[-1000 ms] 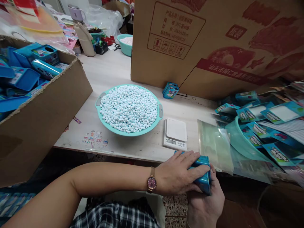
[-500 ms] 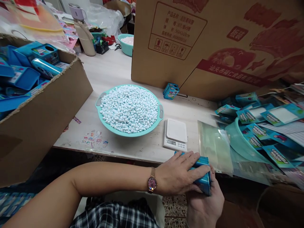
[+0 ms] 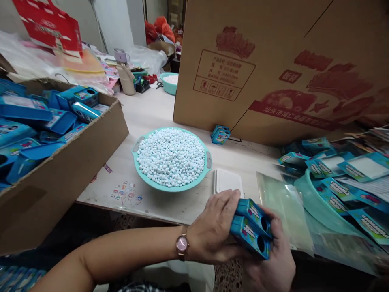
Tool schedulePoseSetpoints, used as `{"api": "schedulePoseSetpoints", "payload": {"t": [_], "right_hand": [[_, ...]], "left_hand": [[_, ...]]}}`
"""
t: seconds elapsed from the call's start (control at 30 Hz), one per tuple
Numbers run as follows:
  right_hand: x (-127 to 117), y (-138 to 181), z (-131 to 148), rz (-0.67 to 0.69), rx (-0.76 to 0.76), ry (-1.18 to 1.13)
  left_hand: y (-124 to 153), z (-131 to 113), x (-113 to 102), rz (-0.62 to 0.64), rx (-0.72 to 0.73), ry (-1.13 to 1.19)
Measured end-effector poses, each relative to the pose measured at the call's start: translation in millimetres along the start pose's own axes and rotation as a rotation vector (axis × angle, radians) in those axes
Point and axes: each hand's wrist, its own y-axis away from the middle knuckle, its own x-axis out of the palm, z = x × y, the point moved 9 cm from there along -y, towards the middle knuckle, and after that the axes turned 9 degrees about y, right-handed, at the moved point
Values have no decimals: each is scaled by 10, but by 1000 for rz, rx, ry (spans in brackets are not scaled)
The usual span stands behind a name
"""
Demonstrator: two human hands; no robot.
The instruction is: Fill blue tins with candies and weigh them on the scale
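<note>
Two blue candy boxes (image 3: pixel 252 227) with dark round holes in their ends lie side by side between my hands, in front of the table edge. My left hand (image 3: pixel 217 227), with a watch on its wrist, grips them from the left. My right hand (image 3: pixel 278 253) wraps round their right end; some of its fingers are hidden. Just beyond my left hand is a white kitchen scale (image 3: pixel 227 181), partly covered by the fingers. A turquoise bowl (image 3: pixel 170 188) full of small pale candies (image 3: pixel 172 156) stands on the table to the left.
An open carton (image 3: pixel 100 140) of blue boxes stands at the left. A large carton (image 3: pixel 219 109) walls off the back, with small blue boxes (image 3: pixel 220 134) before it. Clear plastic bags (image 3: pixel 282 207) and a turquoise basin (image 3: pixel 316 202) with printed sleeves (image 3: pixel 361 164) are at the right.
The boxes have turned in my hands, so their holed ends now show. My left hand has shifted slightly left along them. The head view has tilted upward.
</note>
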Motion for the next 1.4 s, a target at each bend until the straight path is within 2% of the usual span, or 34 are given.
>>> {"api": "schedulePoseSetpoints", "payload": {"t": [0.13, 0.23, 0.33, 0.4, 0.43, 0.5, 0.6, 0.67, 0.73, 0.8, 0.9, 1.13, 1.27, 1.4], "right_hand": [[734, 80, 74, 312, -13, 9], [1339, 194, 117, 609, -79, 39], [1915, 210, 286, 874, -315, 131], [2252, 43, 409, 918, -540, 258], [2416, -98, 448, 895, -654, 338], [2771, -433, 424, 850, -823, 495], [3339, -915, 102, 923, -861, 660], [3632, -1140, -185, 1002, -808, 757], [3809, -1238, -402, 1073, -767, 818], [3883, -1241, -504, 1109, -761, 838], [3870, -1199, -517, 1070, -749, 832], [3686, -1137, -473, 887, -510, 539], [3563, -1122, -471, 749, -365, 386], [3496, -1109, -391, 598, -196, 185]], "left_hand": [[95, 70, -494, -135, -164, -9], [233, 55, -1001, -275, -226, -15], [333, 61, -1688, -393, -302, -109], [318, 36, -2253, -467, -314, -335], [273, 45, -2511, -467, -323, -476], [112, 194, -2876, -325, -367, -714], [-92, 666, -3171, -44, -500, -956], [-181, 1015, -3193, 142, -571, -1020], [-247, 1309, -3113, 297, -615, -994], [-315, 1505, -3007, 383, -630, -922], [-426, 1647, -2855, 438, -613, -830], [-567, 1697, -2628, 413, -549, -805], [-589, 1650, -2563, 311, -553, -763], [-582, 1476, -2572, 161, -515, -705]]}}
